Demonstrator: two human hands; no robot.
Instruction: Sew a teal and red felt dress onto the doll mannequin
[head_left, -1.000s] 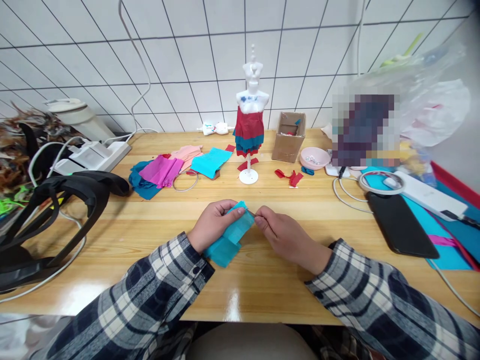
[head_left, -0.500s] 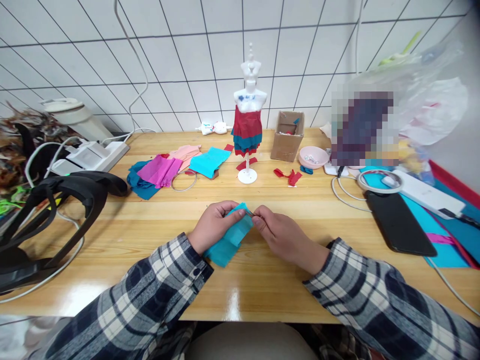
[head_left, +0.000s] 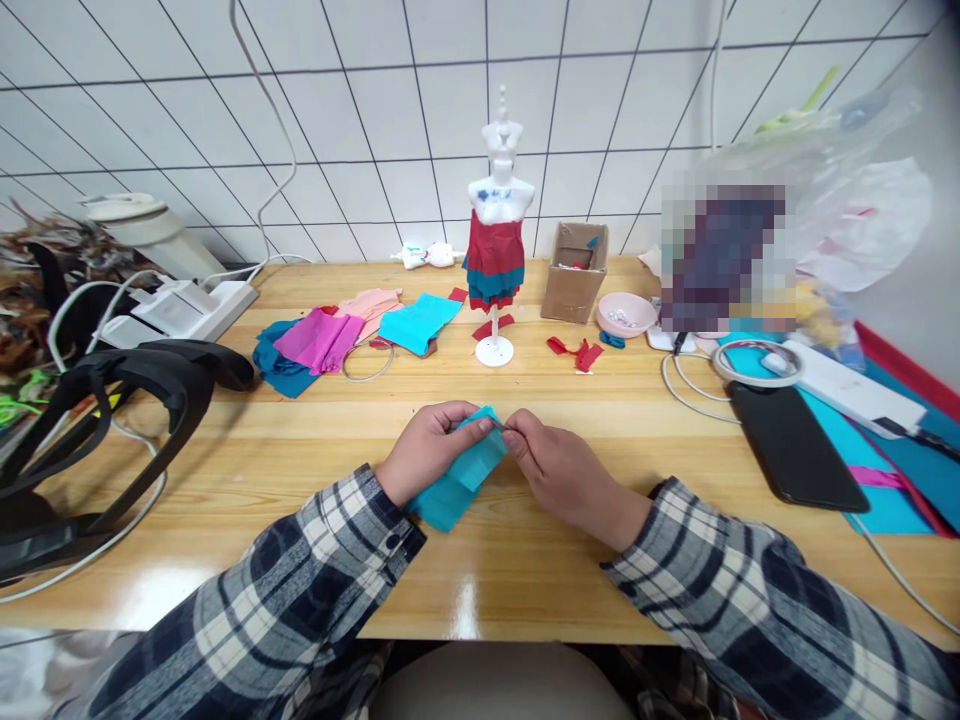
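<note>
My left hand [head_left: 435,452] pinches the upper corner of a folded piece of turquoise cloth [head_left: 455,495] between thumb and fingers. The cloth hangs down below that hand, just above the wooden table. At the pinched corner my right hand [head_left: 559,468] is closed, with a thin, dark, needle-like thing [head_left: 499,426] between thumb and forefinger. Its tip meets the cloth's edge, and most of it is hidden by the fingers. Beyond the hands a small white dress form [head_left: 500,200] stands upright, wrapped in a red and teal layered skirt [head_left: 495,262].
Cloth pieces in magenta [head_left: 321,340] and bright blue [head_left: 420,323] lie at the back left. A cardboard box [head_left: 574,272], a pink bowl [head_left: 626,315] and red scraps [head_left: 577,353] lie back right. A black phone [head_left: 799,445] is at right, a black headset [head_left: 150,400] at left.
My right hand has shifted very slightly to the left, toward the cloth. My left hand keeps its pinch, and the cloth looks nearly the same.
</note>
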